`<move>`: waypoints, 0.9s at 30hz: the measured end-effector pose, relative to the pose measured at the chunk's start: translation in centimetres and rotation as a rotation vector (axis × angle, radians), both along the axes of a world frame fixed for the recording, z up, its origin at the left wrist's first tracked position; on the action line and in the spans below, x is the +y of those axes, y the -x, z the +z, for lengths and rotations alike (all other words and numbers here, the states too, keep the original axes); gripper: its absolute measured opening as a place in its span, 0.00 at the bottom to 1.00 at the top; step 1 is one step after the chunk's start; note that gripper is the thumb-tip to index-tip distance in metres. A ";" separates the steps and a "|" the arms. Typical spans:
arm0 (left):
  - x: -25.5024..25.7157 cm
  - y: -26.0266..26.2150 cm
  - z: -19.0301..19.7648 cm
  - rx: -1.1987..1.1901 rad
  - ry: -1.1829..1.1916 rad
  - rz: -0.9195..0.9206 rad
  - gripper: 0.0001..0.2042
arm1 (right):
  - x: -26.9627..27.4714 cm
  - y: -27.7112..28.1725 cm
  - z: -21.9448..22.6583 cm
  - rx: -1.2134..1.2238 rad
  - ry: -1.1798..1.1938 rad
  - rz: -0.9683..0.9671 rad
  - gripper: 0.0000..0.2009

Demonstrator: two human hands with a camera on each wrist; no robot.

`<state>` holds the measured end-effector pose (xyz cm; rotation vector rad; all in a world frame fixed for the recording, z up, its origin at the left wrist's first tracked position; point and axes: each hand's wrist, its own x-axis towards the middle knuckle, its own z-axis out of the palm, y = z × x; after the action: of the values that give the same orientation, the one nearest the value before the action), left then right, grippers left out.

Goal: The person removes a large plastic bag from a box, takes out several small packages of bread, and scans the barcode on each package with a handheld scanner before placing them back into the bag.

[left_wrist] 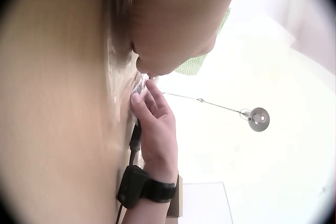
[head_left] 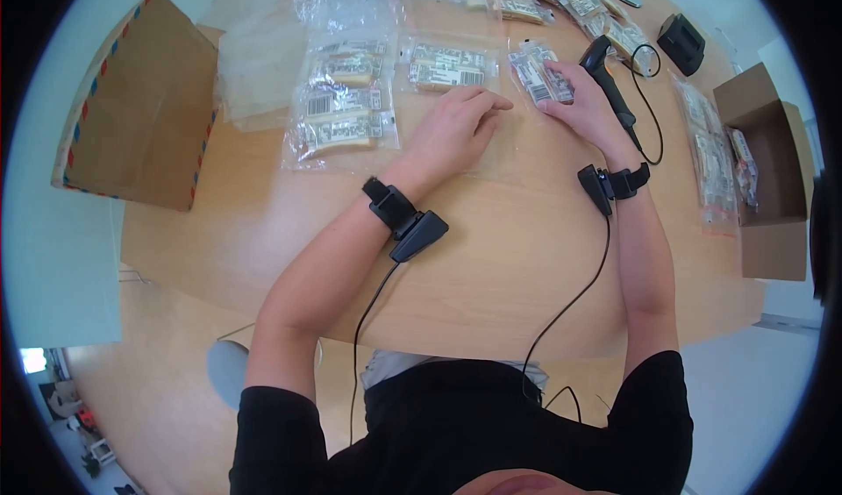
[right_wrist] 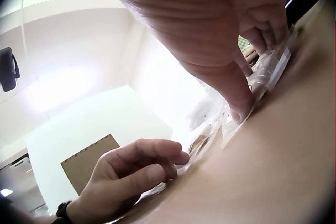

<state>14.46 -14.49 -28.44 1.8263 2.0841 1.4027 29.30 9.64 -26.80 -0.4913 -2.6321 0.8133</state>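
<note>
My right hand (head_left: 586, 105) grips a small labelled packet (head_left: 529, 70) in clear wrap, thumb on the near side and fingers over the far side. In the right wrist view this packet (right_wrist: 270, 69) lies low over the tabletop, pinched by that hand. My left hand (head_left: 452, 131) rests at a clear plastic bag, its fingers loosely bent and holding nothing. Just beyond those fingers lies another labelled packet (head_left: 447, 65) inside clear plastic. To the left, a clear bag (head_left: 298, 149) contains several pale packets with barcode labels.
A black handheld scanner (head_left: 614, 92) with a cable lies right of my right hand. Open cardboard boxes stand at the left (head_left: 145, 100) and right (head_left: 772, 232). Near the right box lies a filled bag (head_left: 709, 162). More packets (head_left: 570, 0) and a black cradle (head_left: 681, 43) are at the back.
</note>
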 end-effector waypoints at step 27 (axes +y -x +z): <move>0.2 1.1 1.3 -0.651 0.104 -0.162 0.27 | -2.9 -1.2 5.2 -0.023 0.400 0.461 0.26</move>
<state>13.40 -14.27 -27.19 1.2300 1.6041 1.5366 30.47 6.74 -21.62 0.0252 -2.6401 1.4966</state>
